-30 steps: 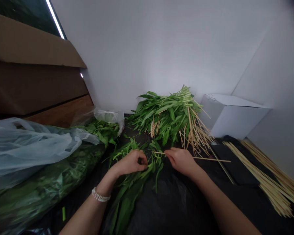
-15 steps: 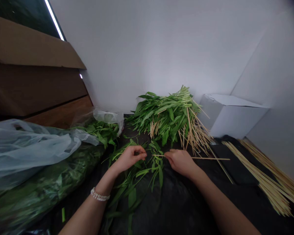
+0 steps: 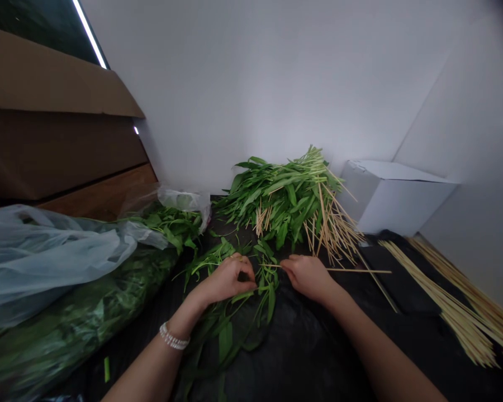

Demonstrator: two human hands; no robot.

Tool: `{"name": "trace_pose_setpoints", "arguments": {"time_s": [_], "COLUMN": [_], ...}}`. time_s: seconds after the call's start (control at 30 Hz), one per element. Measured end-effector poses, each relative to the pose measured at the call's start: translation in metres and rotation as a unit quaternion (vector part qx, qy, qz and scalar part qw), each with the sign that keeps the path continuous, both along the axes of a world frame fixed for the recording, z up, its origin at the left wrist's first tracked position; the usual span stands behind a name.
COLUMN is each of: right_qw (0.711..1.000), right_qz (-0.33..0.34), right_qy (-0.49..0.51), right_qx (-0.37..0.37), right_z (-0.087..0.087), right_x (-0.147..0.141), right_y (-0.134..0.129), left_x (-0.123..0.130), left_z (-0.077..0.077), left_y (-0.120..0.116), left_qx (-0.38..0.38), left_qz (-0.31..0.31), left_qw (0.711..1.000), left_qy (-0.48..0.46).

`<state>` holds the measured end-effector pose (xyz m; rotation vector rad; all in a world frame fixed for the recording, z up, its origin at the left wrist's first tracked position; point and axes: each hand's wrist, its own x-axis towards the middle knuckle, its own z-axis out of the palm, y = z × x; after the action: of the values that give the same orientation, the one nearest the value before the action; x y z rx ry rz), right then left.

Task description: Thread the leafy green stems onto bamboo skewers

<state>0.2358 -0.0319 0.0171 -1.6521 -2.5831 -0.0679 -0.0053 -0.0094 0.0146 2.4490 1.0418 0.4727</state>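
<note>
My right hand (image 3: pixel 308 274) is closed on a thin wooden skewer (image 3: pixel 358 271), which lies roughly level and points left past my fingertips. Loose green leafy stems (image 3: pixel 225 335) spread over the black surface around and below my left hand (image 3: pixel 230 279). The fingers of my left hand curl in, thumb and fingertips meeting at the stems; what they pinch is too small to make out. Behind both hands rests a big pile of leafy greens (image 3: pixel 289 184), with many skewers (image 3: pixel 333 223) sticking out on its right side.
Plastic bags (image 3: pixel 54 234) with more greens fill the left, below a cardboard box (image 3: pixel 58 89). A white box (image 3: pixel 396 195) stands against the wall at the right. Nearer are a flat black object (image 3: pixel 396 282) and bundles of long skewers (image 3: pixel 452 312).
My left hand has moved down and slightly right onto the stems, its fingers curling closer. My right hand and the skewer have hardly moved.
</note>
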Motion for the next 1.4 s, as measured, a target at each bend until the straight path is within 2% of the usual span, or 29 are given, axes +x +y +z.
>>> {"name": "trace_pose_setpoints", "arguments": {"time_s": [0.13, 0.27, 0.37, 0.43, 0.5, 0.6, 0.67, 0.83, 0.93, 1.1, 1.2, 1.4], "right_qw": [1.000, 1.000, 1.000, 1.000, 1.000, 1.000, 1.000, 0.997, 0.985, 0.939, 0.930, 0.939], "right_qz": [0.002, 0.002, 0.000, -0.001, -0.002, -0.001, 0.004, 0.012, 0.021, 0.083, 0.104, 0.104], "right_qy": [-0.001, -0.005, -0.007, -0.006, -0.006, -0.009, -0.005, 0.036, 0.099, 0.222, 0.231, 0.193], "right_qx": [0.000, -0.002, 0.003, 0.008, 0.011, 0.010, 0.015, 0.067, 0.138, 0.249, 0.266, 0.266], "right_z": [0.000, -0.001, -0.002, -0.003, -0.005, -0.006, -0.006, -0.009, -0.012, -0.014, -0.013, -0.017], "right_x": [0.000, -0.001, 0.000, 0.001, 0.001, 0.001, 0.001, 0.004, 0.005, 0.001, -0.003, -0.005], "right_y": [0.000, 0.000, 0.000, 0.001, 0.001, 0.002, 0.002, 0.003, 0.004, 0.001, -0.002, -0.002], "left_x": [0.007, 0.009, -0.004, -0.016, -0.025, -0.031, -0.029, -0.023, -0.020, -0.012, -0.006, -0.001], "left_z": [-0.004, -0.005, 0.004, 0.013, 0.020, 0.023, 0.021, 0.017, 0.015, 0.009, 0.007, 0.007], "left_y": [-0.004, -0.004, 0.003, 0.008, 0.010, 0.011, 0.011, 0.011, 0.012, 0.012, 0.010, 0.007], "left_qx": [0.026, 0.025, -0.010, -0.066, -0.155, -0.268, -0.304, -0.338, -0.346, -0.366, -0.370, -0.378], "left_qz": [0.018, -0.006, -0.001, 0.017, 0.056, 0.101, 0.093, 0.108, 0.122, 0.155, 0.153, 0.135], "left_qw": [0.999, 1.000, 0.996, 0.984, 0.951, 0.856, 0.807, 0.768, 0.757, 0.758, 0.765, 0.778], "left_qy": [0.009, -0.008, -0.092, -0.168, -0.262, -0.430, -0.499, -0.533, -0.541, -0.517, -0.505, -0.484]}}
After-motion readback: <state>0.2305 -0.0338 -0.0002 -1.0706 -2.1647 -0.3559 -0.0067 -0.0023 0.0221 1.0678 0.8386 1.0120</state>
